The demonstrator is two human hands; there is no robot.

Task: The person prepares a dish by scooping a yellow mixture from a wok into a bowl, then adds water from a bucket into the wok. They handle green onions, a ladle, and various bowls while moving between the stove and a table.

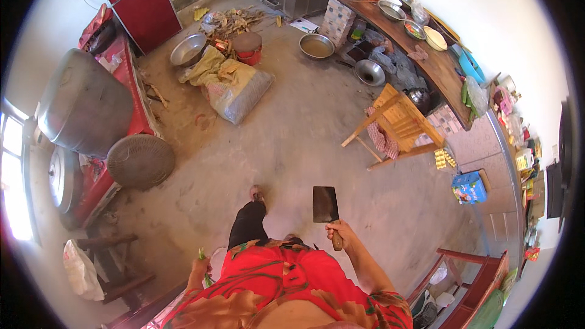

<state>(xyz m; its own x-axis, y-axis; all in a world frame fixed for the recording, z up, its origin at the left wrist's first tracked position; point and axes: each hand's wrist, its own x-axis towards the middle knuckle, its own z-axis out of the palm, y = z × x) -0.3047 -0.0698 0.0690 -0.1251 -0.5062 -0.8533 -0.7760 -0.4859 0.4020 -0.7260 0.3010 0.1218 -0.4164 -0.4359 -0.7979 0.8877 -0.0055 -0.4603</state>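
Observation:
My right hand (342, 233) is closed round the wooden handle of a cleaver (325, 203). Its broad dark blade points away from me, over the floor in front of my body. Low on the left, my left hand (199, 265) is closed on some green stalks (208, 279), which stick out above and below the fingers. I cannot make out exactly what vegetable they are. The two hands are well apart, one on either side of my red patterned top.
A wooden chair (399, 125) stands ahead right, by a long wooden counter (399, 33) with bowls on it. A stuffed sack (237, 94) and a metal basin (317, 46) sit on the concrete floor (286, 140). A red cabinet (448, 286) is near my right; a red-covered table (139, 97) stands left.

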